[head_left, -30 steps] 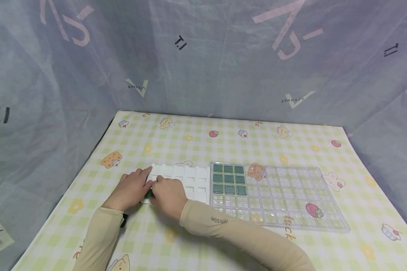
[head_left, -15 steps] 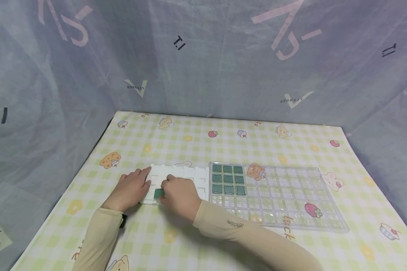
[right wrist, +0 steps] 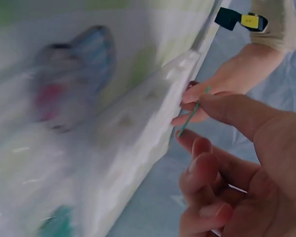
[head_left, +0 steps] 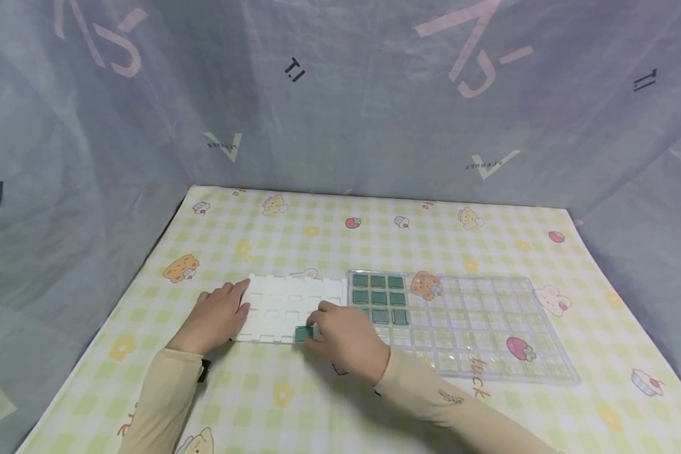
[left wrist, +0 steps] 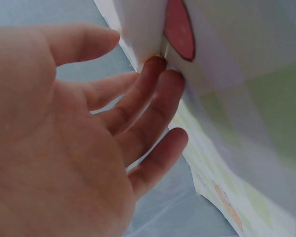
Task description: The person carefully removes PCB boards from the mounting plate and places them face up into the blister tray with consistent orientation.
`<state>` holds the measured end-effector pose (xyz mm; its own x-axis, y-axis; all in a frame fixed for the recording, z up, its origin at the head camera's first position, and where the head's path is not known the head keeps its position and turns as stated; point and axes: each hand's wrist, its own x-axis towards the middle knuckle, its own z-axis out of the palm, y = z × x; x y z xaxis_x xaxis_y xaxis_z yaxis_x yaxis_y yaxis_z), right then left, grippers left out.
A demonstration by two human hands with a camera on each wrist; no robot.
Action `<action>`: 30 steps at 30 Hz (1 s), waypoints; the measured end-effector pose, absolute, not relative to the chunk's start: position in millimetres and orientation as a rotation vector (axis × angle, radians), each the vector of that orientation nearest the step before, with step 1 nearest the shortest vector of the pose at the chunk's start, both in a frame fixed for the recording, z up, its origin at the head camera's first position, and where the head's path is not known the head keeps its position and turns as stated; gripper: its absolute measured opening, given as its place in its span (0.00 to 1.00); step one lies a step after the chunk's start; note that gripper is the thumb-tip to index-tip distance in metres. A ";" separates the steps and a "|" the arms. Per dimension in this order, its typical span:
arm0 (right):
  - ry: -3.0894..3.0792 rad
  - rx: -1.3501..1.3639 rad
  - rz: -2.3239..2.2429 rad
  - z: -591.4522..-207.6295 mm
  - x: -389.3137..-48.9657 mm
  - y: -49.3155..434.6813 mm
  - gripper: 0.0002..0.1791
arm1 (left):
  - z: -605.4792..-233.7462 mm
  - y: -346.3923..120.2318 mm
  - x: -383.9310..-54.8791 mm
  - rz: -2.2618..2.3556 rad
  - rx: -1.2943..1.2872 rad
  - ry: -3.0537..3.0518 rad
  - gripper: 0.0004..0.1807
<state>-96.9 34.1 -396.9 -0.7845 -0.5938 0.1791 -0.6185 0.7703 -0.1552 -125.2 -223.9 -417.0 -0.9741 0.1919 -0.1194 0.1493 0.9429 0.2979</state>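
My right hand (head_left: 349,337) pinches a small thin green circuit board (head_left: 302,333) between thumb and forefinger, over the front right part of a white tray (head_left: 267,296) with shallow pockets. Seen edge-on in the right wrist view, the circuit board (right wrist: 193,114) is a narrow green strip between the fingertips. My left hand (head_left: 212,318) rests at the white tray's left edge. Its fingers are loosely bent with the thumb apart, and in the left wrist view the fingertips (left wrist: 173,79) touch that edge.
Right beside the white tray lies a long clear plastic tray (head_left: 471,315) divided into many compartments. Several green circuit boards (head_left: 379,297) fill its back left compartments. A checked cloth (head_left: 284,394) covers the table, and grey curtains (head_left: 340,126) hang around it.
The right hand has drawn the circuit board out of the white tray's front left area and moved right with it, toward the clear tray. The left hand has stayed at the white tray's edge.
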 end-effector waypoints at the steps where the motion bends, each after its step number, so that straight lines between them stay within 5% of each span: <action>1: -2.856 0.974 0.325 -397.9 -96.0 39.4 0.14 | -416.8 -224.3 -124.7 0.438 0.261 2.950 0.30; 19: -2.923 0.658 0.278 -409.3 -87.9 130.6 0.13 | -418.2 -224.0 -124.9 0.464 0.262 2.935 0.32; 30: -2.923 0.621 0.265 -420.5 -82.5 143.4 0.14 | -417.9 -227.0 -123.5 0.459 0.256 2.931 0.32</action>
